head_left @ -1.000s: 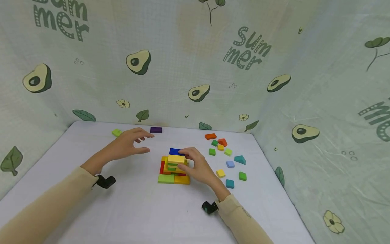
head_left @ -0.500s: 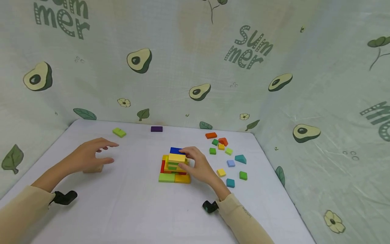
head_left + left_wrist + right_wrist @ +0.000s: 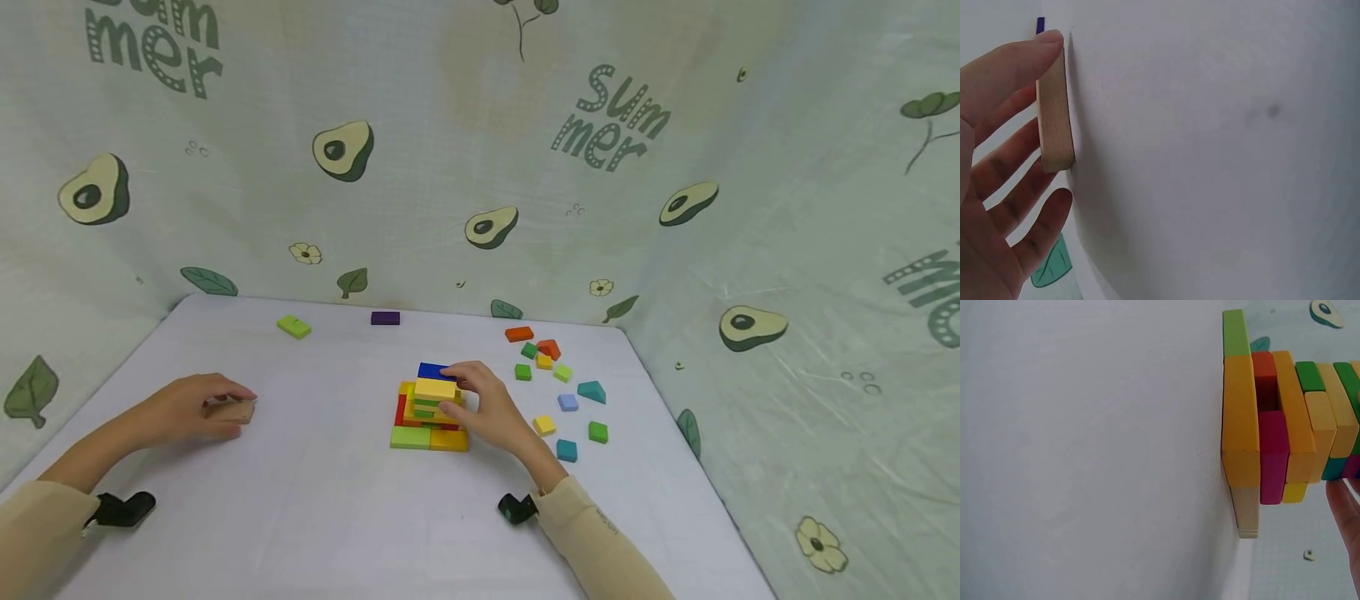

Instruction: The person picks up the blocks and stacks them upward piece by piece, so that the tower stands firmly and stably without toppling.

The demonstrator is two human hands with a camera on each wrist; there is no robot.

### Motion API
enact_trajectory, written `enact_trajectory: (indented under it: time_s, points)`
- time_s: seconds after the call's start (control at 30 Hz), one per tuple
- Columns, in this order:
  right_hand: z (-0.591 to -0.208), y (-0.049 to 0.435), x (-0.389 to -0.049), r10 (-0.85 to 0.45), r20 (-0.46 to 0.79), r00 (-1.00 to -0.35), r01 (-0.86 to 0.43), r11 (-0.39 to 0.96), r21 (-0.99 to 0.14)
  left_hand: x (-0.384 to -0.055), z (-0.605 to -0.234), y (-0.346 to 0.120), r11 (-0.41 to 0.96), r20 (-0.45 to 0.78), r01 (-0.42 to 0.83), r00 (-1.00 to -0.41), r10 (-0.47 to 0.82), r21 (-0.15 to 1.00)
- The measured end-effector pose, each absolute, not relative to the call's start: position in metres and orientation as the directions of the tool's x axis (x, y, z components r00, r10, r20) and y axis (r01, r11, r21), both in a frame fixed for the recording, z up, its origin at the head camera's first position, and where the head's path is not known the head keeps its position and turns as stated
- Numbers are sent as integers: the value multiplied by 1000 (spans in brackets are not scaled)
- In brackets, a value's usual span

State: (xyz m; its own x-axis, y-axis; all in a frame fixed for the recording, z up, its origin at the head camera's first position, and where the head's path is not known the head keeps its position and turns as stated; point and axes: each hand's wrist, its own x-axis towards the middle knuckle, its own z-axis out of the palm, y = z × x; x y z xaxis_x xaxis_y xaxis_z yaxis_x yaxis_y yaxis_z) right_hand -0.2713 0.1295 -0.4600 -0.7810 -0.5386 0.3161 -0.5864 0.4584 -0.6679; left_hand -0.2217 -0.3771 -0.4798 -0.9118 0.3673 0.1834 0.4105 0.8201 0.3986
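Observation:
At the left of the table my left hand (image 3: 180,410) holds a plain wooden block (image 3: 1055,122) between thumb and fingers, low over the white cloth. A stepped tower of coloured blocks (image 3: 409,438) stands in the middle, a blue block (image 3: 432,370) and a yellow block (image 3: 435,389) at its top. My right hand (image 3: 489,410) is curved round the tower's upper right side, thumb at the front and fingers by the blue block. In the right wrist view, layers of orange, pink and green blocks (image 3: 1241,412) show side-on; most of that hand lies outside the picture.
Several loose blocks lie right of the tower, among them a yellow block (image 3: 544,426), a teal square block (image 3: 566,451) and an orange block (image 3: 519,334). Farther back on the left are a light green block (image 3: 293,327) and a purple block (image 3: 386,318). A printed curtain (image 3: 420,200) encloses the table.
My left hand has moved from beside the tower leftward and down to the wooden block, and its fingers have closed on it. The right hand has stayed at the tower.

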Motion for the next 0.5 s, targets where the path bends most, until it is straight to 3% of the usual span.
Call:
enact_trajectory:
  time_s: [0.3, 0.5]
  points:
    - [-463, 129, -273, -542, 337, -769, -604, 445, -661, -221, -480, -385, 807, 119, 378, -923, 365, 453]
    - [-462, 130, -273, -543, 335, -770, -601, 441, -667, -225, -479, -378, 785, 152, 415, -908, 391, 461]
